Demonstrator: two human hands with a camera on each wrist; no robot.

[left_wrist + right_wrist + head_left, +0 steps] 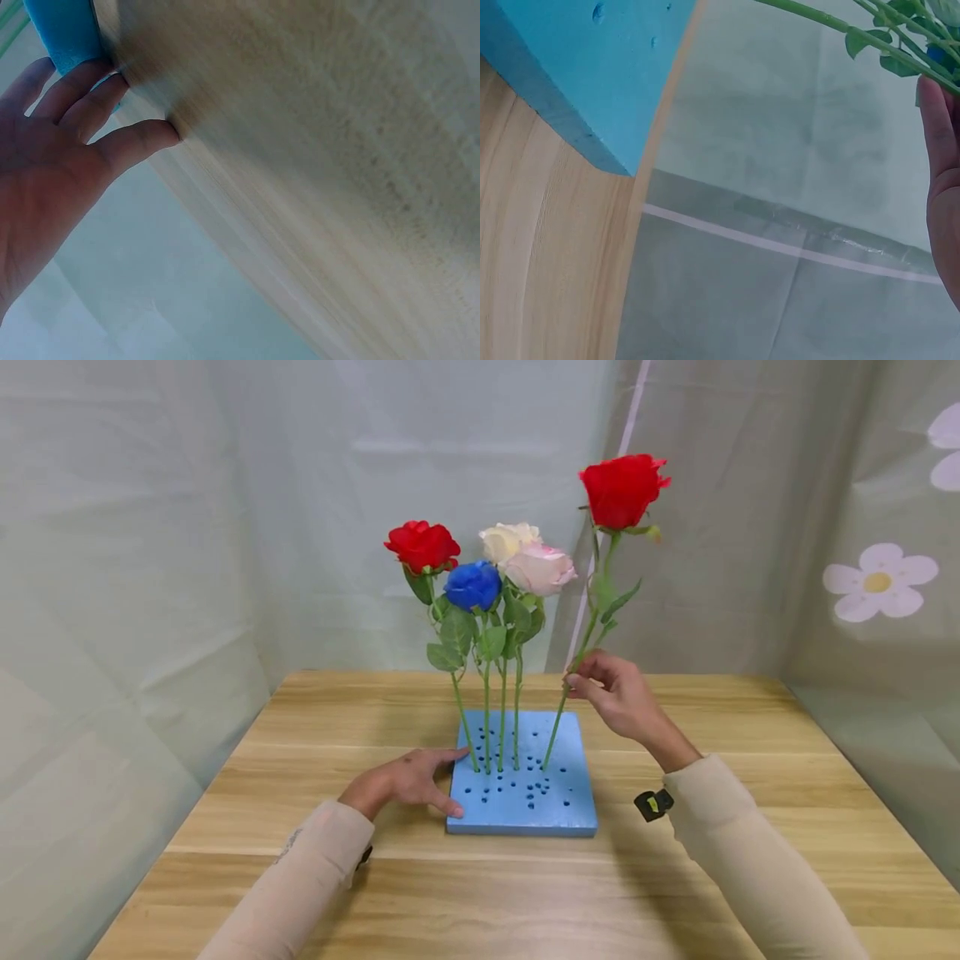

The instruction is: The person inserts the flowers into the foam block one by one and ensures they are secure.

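Note:
My right hand (622, 697) pinches the green stem of a tall red rose (624, 493) between thumb and fingers. The stem slants right, its lower end meeting the top of a blue board (517, 820) full of small holes. Along the board's left edge rests my left hand (412, 778), fingers and thumb spread; the left wrist view shows these fingertips at the board's side (64, 30). Standing in the board left of the held stem are another red rose (422, 547), a blue rose (472, 586), a cream rose (507, 540) and a pale pink rose (542, 568).
The board lies on a wood-grain table (315, 877). Grey-green cloth (480, 443) hangs behind it and on both sides, with white flower prints (879, 582) on the right. A black strap with a buckle (654, 804) is at my right wrist.

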